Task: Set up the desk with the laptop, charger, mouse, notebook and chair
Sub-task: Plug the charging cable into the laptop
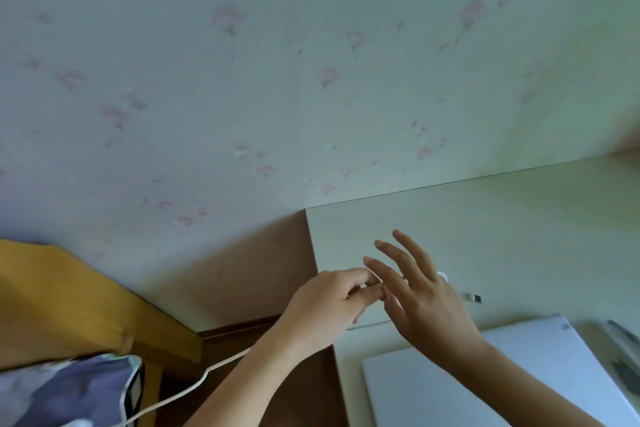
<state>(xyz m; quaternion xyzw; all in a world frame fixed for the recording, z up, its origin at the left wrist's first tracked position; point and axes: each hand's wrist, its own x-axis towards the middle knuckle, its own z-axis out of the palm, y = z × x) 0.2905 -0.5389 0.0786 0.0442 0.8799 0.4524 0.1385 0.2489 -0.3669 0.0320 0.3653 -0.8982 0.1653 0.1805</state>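
Laptop (pixel 485 374) lies closed, lower right tabletop (pixel 485 218). My left hand (pixel 332 305) pinches cable (pixel 194 388); right hand (pixel 426 302) spread wide. Plugging, mouse, notebook, chair left.

Bare desk (pixel 502 218) beyond the hands — closed laptop (pixel 485 374) (near edge) blocks.

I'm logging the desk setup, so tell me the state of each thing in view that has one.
Silver laptop: lid closed, flat on the pale desk.
White charger cable: hanging off the desk edge, plug unconnected.
Left hand: fingers curled, seemingly pinching the cable.
Right hand: fingers spread, holding nothing.
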